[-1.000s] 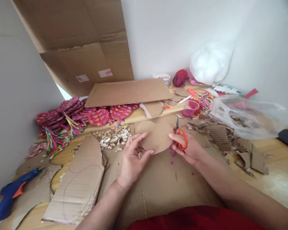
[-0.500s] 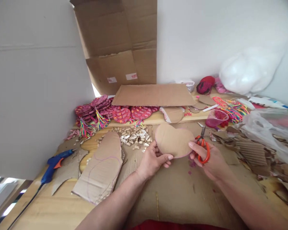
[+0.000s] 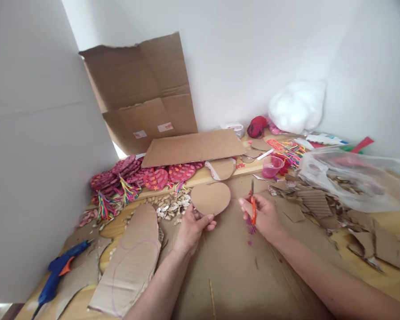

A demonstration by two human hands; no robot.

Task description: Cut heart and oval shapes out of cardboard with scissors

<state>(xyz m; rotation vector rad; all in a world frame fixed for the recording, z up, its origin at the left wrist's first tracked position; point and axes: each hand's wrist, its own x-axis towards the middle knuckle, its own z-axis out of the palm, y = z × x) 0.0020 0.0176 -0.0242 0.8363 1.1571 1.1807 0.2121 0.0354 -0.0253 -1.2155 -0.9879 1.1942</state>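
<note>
Between the thumb and fingers of my left hand (image 3: 194, 227) is a heart-shaped cardboard cutout (image 3: 211, 198), gripped by its lower left edge and tilted up. My right hand (image 3: 262, 218) is closed around orange-handled scissors (image 3: 253, 205), whose dark blades point away from me. A gap separates the scissors from the cutout. To the left of my left hand lies a long cardboard piece (image 3: 128, 262) with a purple curved outline drawn on it. Several pistachio-like shells (image 3: 173, 207) are piled just behind my left hand.
A blue glue gun (image 3: 58, 271) lies at the left. Pink decorated pieces with bright tassels (image 3: 156, 178) and a cardboard sheet (image 3: 193, 149) sit behind. Toward the right are a pink cup (image 3: 272, 166), cardboard scraps (image 3: 315, 203), a clear plastic bag (image 3: 363, 178) and a bag of white stuffing (image 3: 296, 106).
My right hand has let go of the cutout's right edge and moved apart with the scissors, which now stand more upright. My left hand still holds the cutout. The camera view has shifted.
</note>
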